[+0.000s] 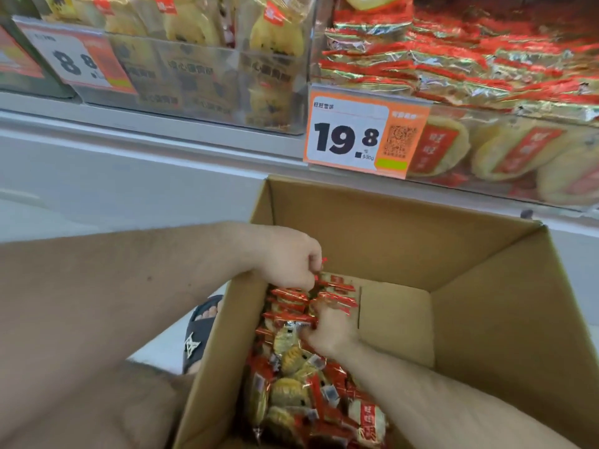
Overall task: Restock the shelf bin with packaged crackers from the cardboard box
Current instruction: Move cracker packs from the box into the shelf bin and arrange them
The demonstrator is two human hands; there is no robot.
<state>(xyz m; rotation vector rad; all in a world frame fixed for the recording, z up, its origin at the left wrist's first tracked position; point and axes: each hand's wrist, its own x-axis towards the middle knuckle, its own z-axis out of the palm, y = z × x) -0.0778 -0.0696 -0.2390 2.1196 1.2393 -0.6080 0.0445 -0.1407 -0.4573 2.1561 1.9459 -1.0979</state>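
A person leans over an open cardboard box (486, 286) that sits on the floor below a store shelf. Both bare arms reach down into it. The left hand (291, 260) is at the box's left wall, its fingers curled and pinching the red crimped edge of a cracker packet (337, 281) at the top of the pile. The right hand (330, 332) is lower and nearer the viewer, fingers curled around a cluster of red-ended packets (337, 301), which stick out just beyond its knuckles. The two hands are close together, one above the other, with packets between them.

The rest of the cracker packets (301, 384) fill the left side of the box in a loose heap, clear wrappers with red ends and pale round crackers showing through. The right side of the box floor is bare cardboard.

Above the box, a clear shelf bin (505, 150) holds the same red-labelled round crackers, stacked high with foil and red wrappers. An orange price tag (356, 134) reading 19.8 hangs on its front. To the left, a second bin (207, 76) holds yellowish pastries behind a tag (77, 59) starting with 8. A black sandal (201, 332) on a foot shows beside the box.
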